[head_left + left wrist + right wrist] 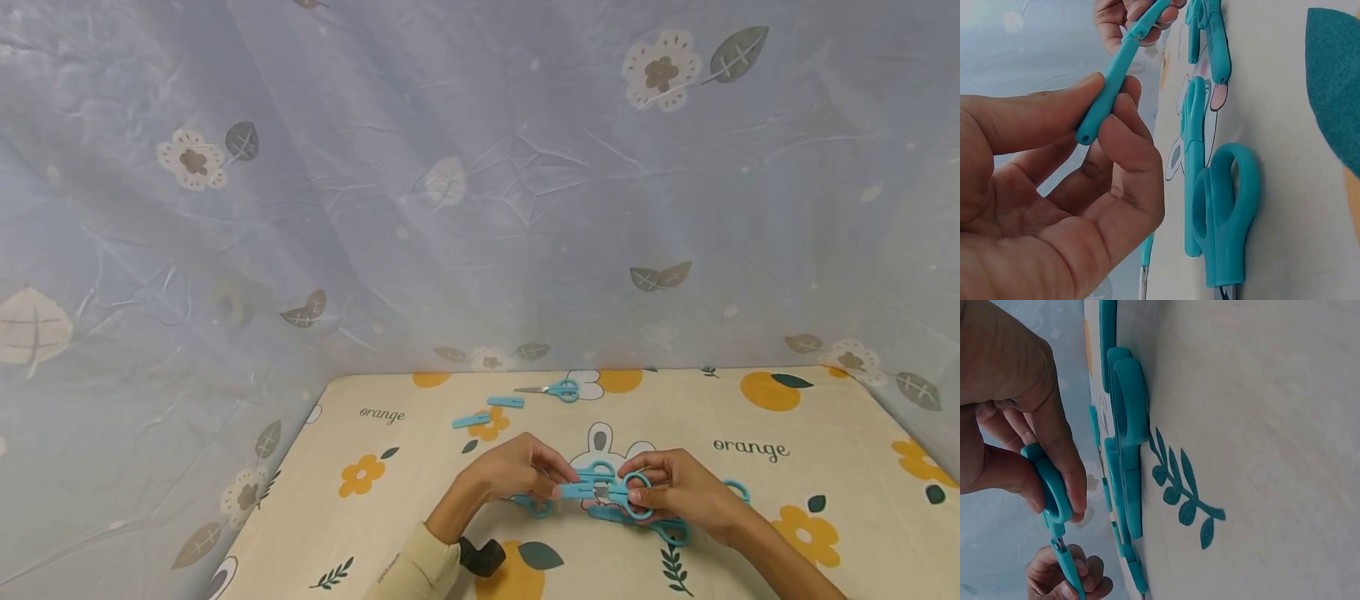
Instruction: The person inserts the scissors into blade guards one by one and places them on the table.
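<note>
Both hands hold one pair of teal scissors just above the cloth. The right hand pinches its handle loops. Between thumb and fingers, the left hand grips the teal blade cover. In the right wrist view a short piece of metal shows between cover and handle. Several more teal scissors lie beneath and beside the hands, among them a covered pair near the right hand and an uncovered pair near the left.
Farther back lie two loose teal covers and scissors with bare blades. The printed cloth reaches a patterned curtain behind and at the sides. A black device sits at the left wrist.
</note>
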Motion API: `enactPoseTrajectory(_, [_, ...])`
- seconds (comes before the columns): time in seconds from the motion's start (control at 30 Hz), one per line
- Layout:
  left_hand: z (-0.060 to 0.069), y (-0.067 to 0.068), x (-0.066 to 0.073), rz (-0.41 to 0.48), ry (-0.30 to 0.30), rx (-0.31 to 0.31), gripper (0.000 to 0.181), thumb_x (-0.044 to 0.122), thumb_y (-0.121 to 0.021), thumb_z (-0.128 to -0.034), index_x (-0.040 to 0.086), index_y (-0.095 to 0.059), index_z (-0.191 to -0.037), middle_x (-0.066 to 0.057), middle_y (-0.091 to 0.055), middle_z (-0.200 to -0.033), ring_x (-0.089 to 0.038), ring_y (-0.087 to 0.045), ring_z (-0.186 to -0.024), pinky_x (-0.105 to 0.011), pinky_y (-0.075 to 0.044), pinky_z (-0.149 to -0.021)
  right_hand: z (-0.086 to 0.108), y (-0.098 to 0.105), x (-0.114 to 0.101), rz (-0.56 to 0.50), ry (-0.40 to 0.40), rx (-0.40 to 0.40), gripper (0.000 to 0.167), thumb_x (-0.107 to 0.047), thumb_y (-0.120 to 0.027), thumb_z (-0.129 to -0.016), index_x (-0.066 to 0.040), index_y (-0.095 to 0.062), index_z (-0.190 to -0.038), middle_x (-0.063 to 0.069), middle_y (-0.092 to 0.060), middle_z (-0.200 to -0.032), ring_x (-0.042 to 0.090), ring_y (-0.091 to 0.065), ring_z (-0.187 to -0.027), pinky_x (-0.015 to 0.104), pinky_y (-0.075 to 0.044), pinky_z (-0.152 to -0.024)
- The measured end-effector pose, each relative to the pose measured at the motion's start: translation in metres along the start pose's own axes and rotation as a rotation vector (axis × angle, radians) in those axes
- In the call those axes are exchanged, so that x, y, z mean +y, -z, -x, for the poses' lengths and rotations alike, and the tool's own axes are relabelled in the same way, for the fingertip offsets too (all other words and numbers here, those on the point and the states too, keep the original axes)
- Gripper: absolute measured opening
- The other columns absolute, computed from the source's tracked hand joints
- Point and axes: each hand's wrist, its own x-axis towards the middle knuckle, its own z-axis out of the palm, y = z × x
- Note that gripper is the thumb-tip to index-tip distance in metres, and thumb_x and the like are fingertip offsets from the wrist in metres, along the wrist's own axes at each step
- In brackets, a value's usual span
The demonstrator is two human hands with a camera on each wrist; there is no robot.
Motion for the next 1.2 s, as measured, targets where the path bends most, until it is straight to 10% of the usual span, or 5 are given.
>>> enactPoseTrajectory(1.2, [-0.002,-0.011,0.002,-0.056,0.052,0.103,0.024,-0.012,-0.076,-0.0882,0.006,-0.085,-0.099,-0.007,-0.077,-0.084,-0.012,-0.065,-0.067,-0.027,-0.055,-0.058,-0.007,-0.009,-0.001,0.038,-0.024,0.033,0.038,-0.006,-0.073,-0.100,0.015,-0.062,-0.130,0.005,-0.076,-0.089,0.020,-0.079,-0.082,0.039,-0.066,-0.071])
